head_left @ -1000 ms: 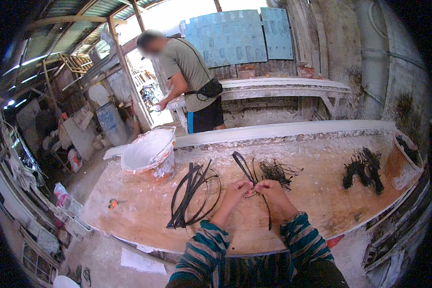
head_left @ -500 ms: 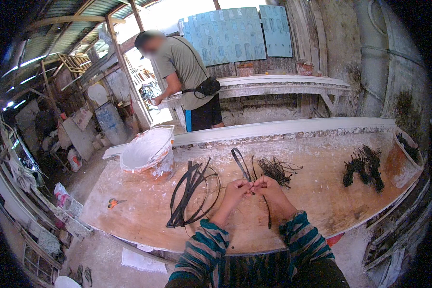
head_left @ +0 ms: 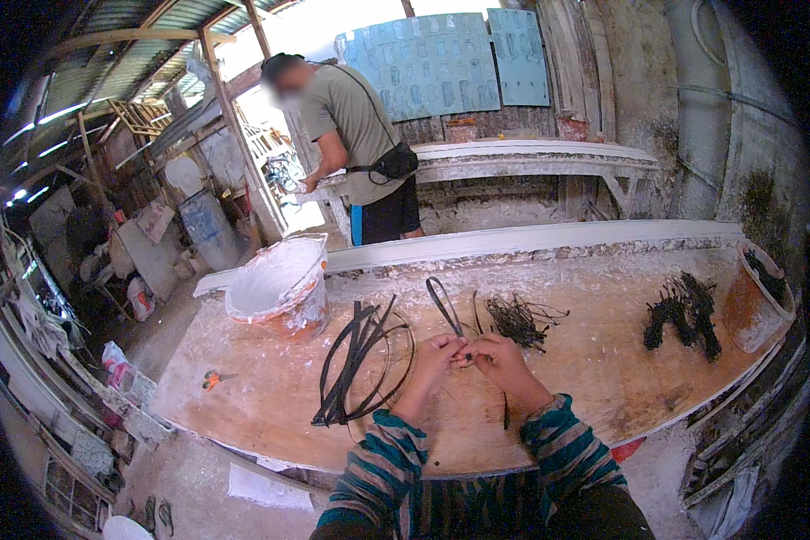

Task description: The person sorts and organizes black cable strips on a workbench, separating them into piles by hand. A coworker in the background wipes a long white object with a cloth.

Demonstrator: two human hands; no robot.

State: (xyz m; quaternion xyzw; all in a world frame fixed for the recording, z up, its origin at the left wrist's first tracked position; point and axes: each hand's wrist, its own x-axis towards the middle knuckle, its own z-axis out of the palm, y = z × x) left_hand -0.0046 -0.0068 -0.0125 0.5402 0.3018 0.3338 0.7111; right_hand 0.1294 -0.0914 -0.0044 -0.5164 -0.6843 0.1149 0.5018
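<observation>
My left hand (head_left: 434, 360) and my right hand (head_left: 502, 358) meet over the middle of the wooden table, both closed. Between their fingertips they pinch a thin black strip (head_left: 443, 301), whose upper part bends into a loop standing beyond my left fingers. A small dark spot, perhaps a knot, shows where the fingertips come together. Under my right wrist lies another piece of black strip (head_left: 506, 412). Left of my hands rests a loose coil of black strips (head_left: 346, 369). Just beyond my right hand sits a tangle of short knotted black pieces (head_left: 518, 320).
A white-crusted bucket (head_left: 279, 286) stands at the table's far left, with orange-handled scissors (head_left: 214, 380) nearer me. Black knotted bundles (head_left: 682, 317) lie at the right beside a brown bucket (head_left: 754, 310). A co-worker (head_left: 355, 135) leans over a white bench (head_left: 531, 160) behind.
My hands have shifted slightly, the fingers turning around the strip. Its loop has moved a little left. The co-worker has shifted slightly right.
</observation>
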